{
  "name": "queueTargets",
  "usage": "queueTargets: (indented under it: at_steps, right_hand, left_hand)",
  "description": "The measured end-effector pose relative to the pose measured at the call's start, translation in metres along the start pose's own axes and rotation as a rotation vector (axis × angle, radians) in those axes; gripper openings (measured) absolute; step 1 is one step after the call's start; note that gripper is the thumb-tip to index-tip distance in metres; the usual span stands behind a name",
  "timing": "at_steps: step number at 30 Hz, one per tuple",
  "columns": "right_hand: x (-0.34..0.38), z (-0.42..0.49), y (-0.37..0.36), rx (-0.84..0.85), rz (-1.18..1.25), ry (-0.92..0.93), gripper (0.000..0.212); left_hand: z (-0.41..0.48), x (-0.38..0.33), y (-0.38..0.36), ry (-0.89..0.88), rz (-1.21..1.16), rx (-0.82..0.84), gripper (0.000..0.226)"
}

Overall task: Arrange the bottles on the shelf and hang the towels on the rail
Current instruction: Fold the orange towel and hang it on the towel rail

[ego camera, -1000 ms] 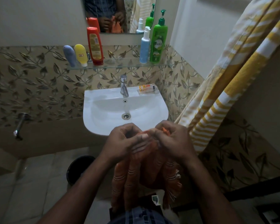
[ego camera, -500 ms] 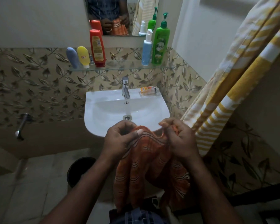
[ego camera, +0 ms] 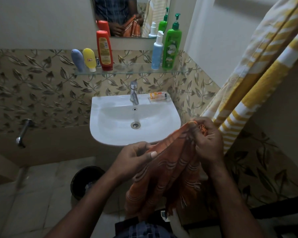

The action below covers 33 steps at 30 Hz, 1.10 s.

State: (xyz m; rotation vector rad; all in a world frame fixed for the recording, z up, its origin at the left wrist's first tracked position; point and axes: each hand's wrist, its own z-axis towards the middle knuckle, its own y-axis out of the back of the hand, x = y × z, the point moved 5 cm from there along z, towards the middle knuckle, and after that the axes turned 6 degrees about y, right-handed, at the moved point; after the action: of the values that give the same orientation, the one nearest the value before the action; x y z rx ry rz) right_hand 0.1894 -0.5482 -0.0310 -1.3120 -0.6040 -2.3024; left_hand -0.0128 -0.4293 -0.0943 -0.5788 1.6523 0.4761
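Note:
An orange striped towel (ego camera: 169,172) hangs between my hands in front of the sink. My left hand (ego camera: 134,158) pinches its upper edge low and left. My right hand (ego camera: 206,140) grips the fringed corner higher, to the right. A yellow-and-white striped towel (ego camera: 258,79) hangs down the right side. On the glass shelf (ego camera: 132,70) stand a grey-blue tube (ego camera: 77,60), a yellow tube (ego camera: 89,59), a red bottle (ego camera: 104,49), a light blue pump bottle (ego camera: 157,52) and a green pump bottle (ego camera: 172,43).
A white sink (ego camera: 134,121) with a tap (ego camera: 133,92) and a small orange packet (ego camera: 157,96) on its rim. A mirror (ego camera: 127,16) hangs above the shelf. A dark bin (ego camera: 84,181) stands on the floor; a wall tap (ego camera: 23,133) juts out at left.
My hands have pulled apart, spreading the orange towel's top edge. The right hand rose up and right with the fringed corner; the left stayed low.

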Motion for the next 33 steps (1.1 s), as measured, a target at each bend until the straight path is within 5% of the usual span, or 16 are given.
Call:
queueTargets:
  at_steps: [4, 6, 9, 15, 19, 27, 30, 33]
  right_hand:
    - [0.004, -0.007, -0.014, 0.179, 0.112, -0.106, 0.011]
    - [0.007, -0.018, -0.030, 0.374, -0.018, -0.123, 0.010]
    - [0.013, -0.038, -0.054, 0.620, -0.255, -0.069, 0.050]
    - [0.010, -0.021, -0.040, 0.347, -0.169, -0.041, 0.029]
    - [0.001, -0.011, -0.019, 0.148, 0.008, -0.097, 0.012]
    - [0.008, -0.028, -0.036, 0.325, -0.047, -0.150, 0.004]
    - [0.016, -0.040, -0.051, 0.508, -0.281, -0.047, 0.038]
    - [0.020, -0.035, -0.048, 0.383, -0.228, -0.021, 0.033]
  left_hand:
    - [0.003, -0.011, 0.007, -0.077, -0.017, -0.122, 0.012]
    - [0.006, -0.020, 0.009, -0.130, 0.034, -0.143, 0.007]
    - [0.008, -0.030, 0.012, -0.191, 0.171, -0.215, 0.006]
    - [0.009, -0.015, 0.007, -0.084, 0.055, -0.070, 0.036]
    - [0.002, -0.013, 0.004, -0.094, 0.100, -0.039, 0.026]
    - [0.003, -0.019, 0.017, -0.151, 0.007, -0.223, 0.007]
    - [0.003, -0.022, 0.014, -0.184, 0.067, -0.233, 0.013]
    - [0.005, -0.017, 0.014, -0.138, 0.084, -0.201, 0.031]
